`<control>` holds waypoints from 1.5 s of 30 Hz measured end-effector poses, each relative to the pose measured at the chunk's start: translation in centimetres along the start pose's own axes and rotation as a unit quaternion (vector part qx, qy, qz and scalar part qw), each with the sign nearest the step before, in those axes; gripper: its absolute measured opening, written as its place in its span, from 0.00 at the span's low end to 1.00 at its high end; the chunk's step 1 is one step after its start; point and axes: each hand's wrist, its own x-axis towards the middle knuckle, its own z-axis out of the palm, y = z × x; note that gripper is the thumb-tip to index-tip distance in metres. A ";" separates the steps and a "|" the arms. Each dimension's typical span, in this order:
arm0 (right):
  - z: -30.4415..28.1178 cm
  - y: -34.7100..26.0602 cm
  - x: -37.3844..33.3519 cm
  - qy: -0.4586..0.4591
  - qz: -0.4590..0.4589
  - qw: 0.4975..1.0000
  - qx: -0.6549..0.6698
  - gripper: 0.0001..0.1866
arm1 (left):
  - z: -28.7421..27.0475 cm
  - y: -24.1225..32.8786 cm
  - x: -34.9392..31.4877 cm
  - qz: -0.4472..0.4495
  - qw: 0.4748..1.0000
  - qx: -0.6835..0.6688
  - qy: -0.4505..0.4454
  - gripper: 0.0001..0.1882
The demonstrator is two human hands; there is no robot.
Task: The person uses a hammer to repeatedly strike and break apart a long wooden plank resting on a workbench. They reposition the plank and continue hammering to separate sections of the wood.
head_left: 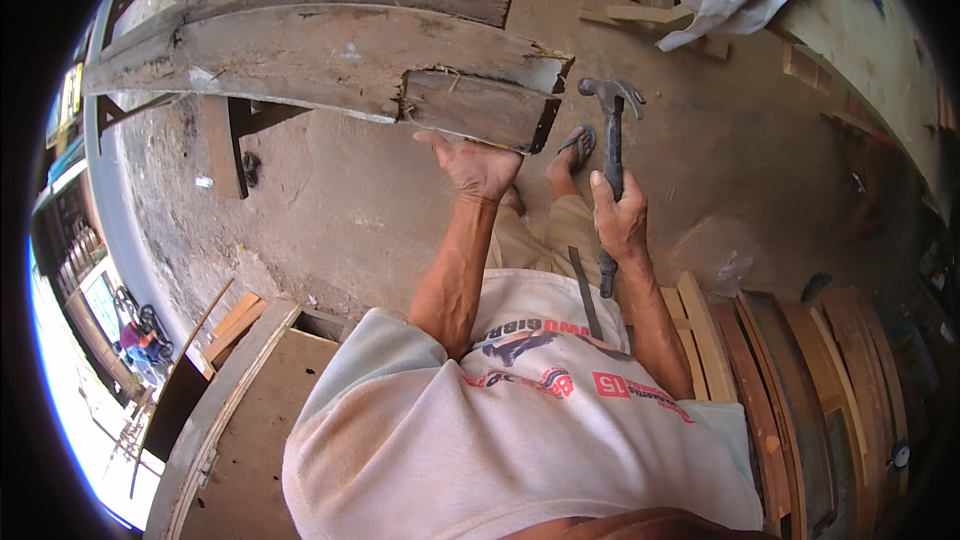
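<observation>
head cam, left hand [480,170] under the ragged end of a worn board [300,50], fingers mostly hidden so can't tell if they're gripping, right hand [622,216] clamped round a hammer [613,135], gap between hammer and board, dusty brown floor [340,200], planks [858,380] fading into dark rim

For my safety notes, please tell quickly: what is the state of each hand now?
Left hand: at the wooden beam, partly hidden; grip cannot be told.
Right hand: closed, holding the hammer.

open: between left hand [482,170] and right hand [622,218] | blocked: worn board [290,50] ahead left, hammer [613,135] in right hand, planks [765,390] lower right
</observation>
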 end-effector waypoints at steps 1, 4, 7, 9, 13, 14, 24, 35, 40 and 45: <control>0.0 0.3 -0.1 -0.008 0.009 1.000 0.001 0.19 | 0.5 0.0 -0.4 -0.001 0.999 -0.014 -0.032 0.45; 0.1 0.9 -0.2 -0.028 0.031 0.999 0.006 0.20 | -0.8 0.0 0.2 0.030 0.996 0.080 0.005 0.44; -0.1 0.8 -0.6 -0.033 0.041 0.998 -0.034 0.21 | -1.6 0.4 1.8 0.024 0.988 0.144 0.052 0.39; 0.1 1.2 -0.9 -0.023 0.029 0.999 -0.032 0.21 | -1.1 0.6 1.8 0.017 0.989 0.137 0.054 0.35; 0.3 1.7 -1.1 -0.005 0.007 1.000 -0.026 0.20 | -1.3 1.3 2.0 0.009 0.992 0.123 0.031 0.29; 0.4 1.8 -1.3 0.002 0.001 1.000 -0.003 0.19 | -1.5 1.3 2.1 0.011 0.991 0.131 0.028 0.29; 2.9 -0.7 -1.3 0.054 -0.053 0.995 0.059 0.19 | -1.7 2.4 2.2 -0.022 0.986 0.166 0.017 0.26; 8.1 4.4 -0.9 0.083 -0.041 0.995 0.021 0.22 | -0.7 2.6 1.9 -0.045 0.983 0.179 0.005 0.27; 5.9 -0.3 -6.7 0.142 -0.063 0.952 0.263 0.20 | -1.5 2.9 1.6 -0.034 0.982 0.184 0.033 0.29; 6.7 1.9 -3.8 0.122 -0.149 0.960 0.201 0.20 | -0.4 2.6 1.8 -0.054 0.984 0.170 0.006 0.29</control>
